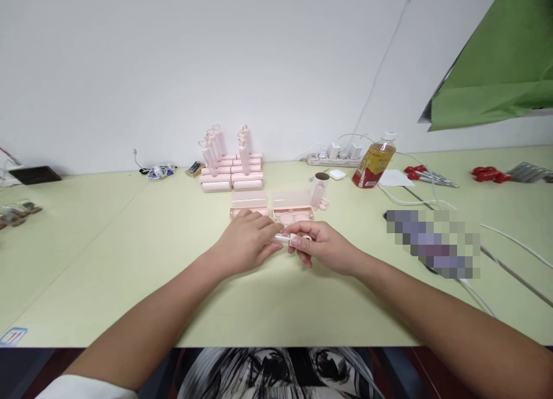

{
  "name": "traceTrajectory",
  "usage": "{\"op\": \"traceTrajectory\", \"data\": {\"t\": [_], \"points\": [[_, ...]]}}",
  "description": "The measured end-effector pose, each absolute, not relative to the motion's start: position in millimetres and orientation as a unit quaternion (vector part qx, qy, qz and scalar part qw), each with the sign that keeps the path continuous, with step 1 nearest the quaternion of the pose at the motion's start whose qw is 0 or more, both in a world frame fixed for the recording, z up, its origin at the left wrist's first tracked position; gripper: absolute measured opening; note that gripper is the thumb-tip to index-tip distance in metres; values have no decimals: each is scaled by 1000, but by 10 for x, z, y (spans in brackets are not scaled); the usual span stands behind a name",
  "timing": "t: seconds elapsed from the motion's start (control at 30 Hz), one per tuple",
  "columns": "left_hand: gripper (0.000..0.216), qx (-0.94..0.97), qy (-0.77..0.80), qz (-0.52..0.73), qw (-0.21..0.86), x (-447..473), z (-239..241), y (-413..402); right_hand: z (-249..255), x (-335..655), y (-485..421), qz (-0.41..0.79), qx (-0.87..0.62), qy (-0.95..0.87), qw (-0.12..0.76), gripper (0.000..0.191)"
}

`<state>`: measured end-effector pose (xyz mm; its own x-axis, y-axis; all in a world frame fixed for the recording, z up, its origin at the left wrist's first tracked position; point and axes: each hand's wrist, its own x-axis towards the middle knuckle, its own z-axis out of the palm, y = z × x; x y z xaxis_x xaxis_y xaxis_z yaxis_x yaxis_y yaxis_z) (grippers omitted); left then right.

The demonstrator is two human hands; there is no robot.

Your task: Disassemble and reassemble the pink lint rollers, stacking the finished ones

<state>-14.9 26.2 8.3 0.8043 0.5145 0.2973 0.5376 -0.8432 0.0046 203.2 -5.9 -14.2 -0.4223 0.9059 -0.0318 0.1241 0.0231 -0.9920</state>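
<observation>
Between my two hands lies a small clear tube with a pale pink end (283, 238), held level above the table. My left hand (247, 240) is closed over its left part, palm down, and the fingertips partly hide it. My right hand (323, 246) pinches the pink end between thumb and fingers; a pale loop shows beside the thumb. Just beyond the hands, two pink cases stand with lids raised, a left case (249, 201) and a right case (292, 200). Round pink pieces (287, 219) show in the right one. A clear tube (318, 195) stands beside it.
Closed pink cases (217, 186) are stacked near the wall, with several clear tubes (244, 159) upright on them. Farther right are a drink bottle (374, 162), a power strip (334, 160), red-handled tools (432, 176) and white cables (410, 198). A pixelated object (432, 246) lies near my right forearm.
</observation>
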Motion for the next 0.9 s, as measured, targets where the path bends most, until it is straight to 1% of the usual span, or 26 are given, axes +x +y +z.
{"op": "traceTrajectory", "data": {"t": [0.1,0.23,0.5,0.67,0.7,0.77,0.83,0.9], "points": [[34,-948,-296,-113,18,-64,80,162,-148,2000,-94,561,-392,-633,361,39],[38,-939,-316,-128,-48,-82,34,177,-152,2016,-99,562,-379,-633,373,46],[38,-937,-303,-138,-109,-139,63,234,-192,2042,-54,591,-377,-616,359,53],[34,-929,-297,-154,-157,-181,151,242,-204,2065,-36,616,-353,-603,364,54],[33,-922,-302,-167,-174,-219,183,261,-193,2090,-27,623,-344,-593,377,53],[31,-895,-335,-214,-204,-338,263,329,-163,2150,1,622,-336,-555,438,51],[29,-852,-400,-273,-200,-504,346,436,-137,2198,38,592,-344,-521,510,47],[27,-809,-474,-294,-185,-684,406,562,-135,2208,70,559,-363,-524,530,46]]}}
